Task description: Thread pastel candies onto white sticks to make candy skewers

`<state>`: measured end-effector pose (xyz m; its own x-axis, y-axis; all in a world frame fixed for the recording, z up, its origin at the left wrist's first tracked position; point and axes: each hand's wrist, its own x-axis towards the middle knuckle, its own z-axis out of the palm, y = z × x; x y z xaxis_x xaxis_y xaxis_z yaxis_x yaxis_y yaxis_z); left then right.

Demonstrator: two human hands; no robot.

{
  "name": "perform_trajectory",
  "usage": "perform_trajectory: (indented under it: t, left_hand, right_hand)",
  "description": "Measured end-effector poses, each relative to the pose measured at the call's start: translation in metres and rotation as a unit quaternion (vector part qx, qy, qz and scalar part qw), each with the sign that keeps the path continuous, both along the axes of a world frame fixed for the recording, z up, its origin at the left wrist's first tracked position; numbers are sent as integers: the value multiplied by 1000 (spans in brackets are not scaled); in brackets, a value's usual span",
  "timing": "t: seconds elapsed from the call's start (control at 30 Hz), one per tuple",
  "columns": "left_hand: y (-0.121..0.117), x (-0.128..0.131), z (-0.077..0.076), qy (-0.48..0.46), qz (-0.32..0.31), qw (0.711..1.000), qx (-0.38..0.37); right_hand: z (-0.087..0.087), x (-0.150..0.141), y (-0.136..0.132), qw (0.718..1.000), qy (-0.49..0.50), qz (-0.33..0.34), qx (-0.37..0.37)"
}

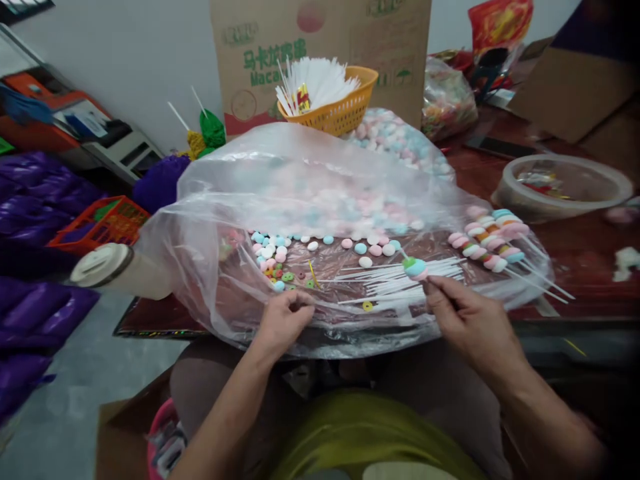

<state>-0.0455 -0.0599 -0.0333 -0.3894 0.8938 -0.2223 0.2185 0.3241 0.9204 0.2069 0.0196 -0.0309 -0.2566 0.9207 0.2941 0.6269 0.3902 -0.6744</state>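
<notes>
My right hand (pixel 467 323) pinches a candy skewer (pixel 415 269) by its lower end. Green, blue and pink pieces are threaded on it, and the white stick tip pokes out at the top. Near the table's front edge, my left hand (pixel 286 322) has its fingers curled in; whether something sits between them is hidden. Just beyond it lie small coloured ring candies (pixel 287 276) and pastel round candies (pixel 360 249). A bundle of white sticks (pixel 395 280) is spread between my hands, with one yellow ring (pixel 368 306) beside it. Filled candy skewers (pixel 487 240) are stacked at the right.
A clear plastic bag (pixel 210 180) full of pastel candies covers the table's middle. Behind it, an orange basket (pixel 340 120) of white sticks stands before a cardboard box (pixel 325 33). A lidded cup (pixel 125 270) is at the left edge, a round tub (pixel 565 180) at the right.
</notes>
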Motion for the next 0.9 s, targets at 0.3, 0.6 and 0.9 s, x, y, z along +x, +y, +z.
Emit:
perform_trajectory:
  t: [0.3,0.6,0.9]
  left_hand:
    - [34,60,9,369,-270,889,14]
    - [39,53,-10,-69,-67,994,-42]
    - [22,50,2,-233,69,969,-36]
  right_hand:
    - [-7,-2,-6,999,-7,26,-20]
    - [-16,-1,-17,988,-60,134,-53]
    - [-16,-31,-30,962,-201,177,-55]
